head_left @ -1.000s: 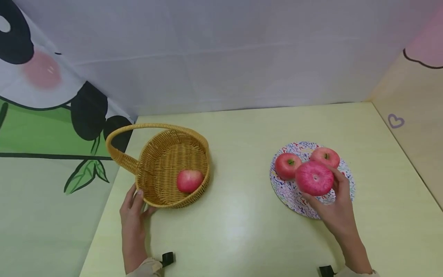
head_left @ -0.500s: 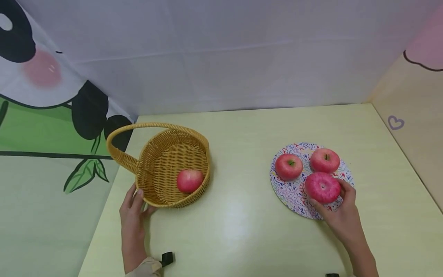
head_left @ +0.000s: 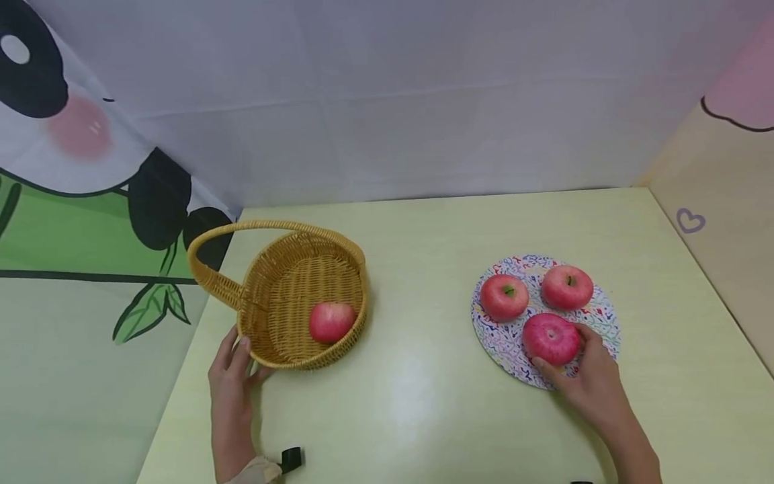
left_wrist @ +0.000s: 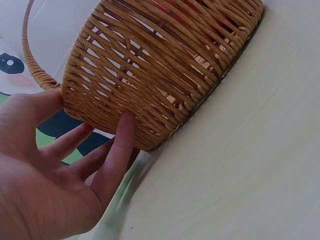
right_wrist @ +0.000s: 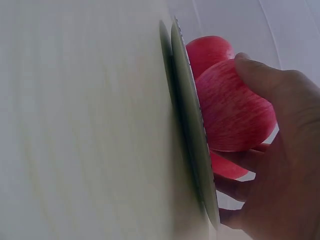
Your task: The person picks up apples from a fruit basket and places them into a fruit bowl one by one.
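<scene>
My right hand (head_left: pixel 583 380) grips an apple (head_left: pixel 550 338) between thumb and fingers, its streaked pink-red underside turned up in the head view. In the right wrist view this apple (right_wrist: pixel 232 107) sits right at the plate's surface. Two more red apples, one at the left (head_left: pixel 504 297) and one at the back right (head_left: pixel 567 288), rest on the round patterned plate (head_left: pixel 502 346). My left hand (head_left: pixel 232 376) touches the outside of a wicker basket (head_left: pixel 284 269), its digits spread along the woven wall (left_wrist: pixel 130 75). One apple (head_left: pixel 332 322) lies inside the basket.
Basket and plate stand apart on a pale table (head_left: pixel 411 417). The basket's tall arched handle (head_left: pixel 208 275) leans to the left. A pale cloth backdrop (head_left: pixel 387 121) rises behind the table, a printed panel (head_left: pixel 60 235) borders the left, and a wall (head_left: pixel 725 202) the right.
The right hand has brought its apple nearer, away from the back-right apple, then a little left, low over the plate's front. The left hand and basket stay in place.
</scene>
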A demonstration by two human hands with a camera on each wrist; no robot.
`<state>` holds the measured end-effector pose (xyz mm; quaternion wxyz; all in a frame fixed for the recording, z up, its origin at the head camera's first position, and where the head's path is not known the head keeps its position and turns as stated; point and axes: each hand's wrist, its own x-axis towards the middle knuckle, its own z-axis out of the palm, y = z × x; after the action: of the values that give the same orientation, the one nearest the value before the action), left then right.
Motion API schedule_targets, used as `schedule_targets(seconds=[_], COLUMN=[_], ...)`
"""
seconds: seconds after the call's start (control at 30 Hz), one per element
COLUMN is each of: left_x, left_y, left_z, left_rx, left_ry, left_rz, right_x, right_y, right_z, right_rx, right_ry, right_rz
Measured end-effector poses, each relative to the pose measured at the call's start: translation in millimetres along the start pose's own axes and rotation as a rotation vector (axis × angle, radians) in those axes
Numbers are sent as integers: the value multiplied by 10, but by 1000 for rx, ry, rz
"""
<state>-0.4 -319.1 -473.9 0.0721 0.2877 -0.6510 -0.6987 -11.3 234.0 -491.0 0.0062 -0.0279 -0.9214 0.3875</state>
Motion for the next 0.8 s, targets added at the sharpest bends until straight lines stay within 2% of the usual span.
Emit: schedule_targets(seconds=[0.13, 0.33, 0.8], left_x=[-18, -37, -8], left_y=[-28, -62, -13], left_z=[-23, -36, 1], left_rx=[4, 2, 8], left_ry=[1, 2, 1], left_rz=[-19, -4, 9], right_x=[-3, -42, -26], right_y=[-1, 24, 47], right_z=[7, 20, 49], right_rx=[-35, -64, -41], right_ry=[-3, -17, 10], right_rz=[-8, -6, -62])
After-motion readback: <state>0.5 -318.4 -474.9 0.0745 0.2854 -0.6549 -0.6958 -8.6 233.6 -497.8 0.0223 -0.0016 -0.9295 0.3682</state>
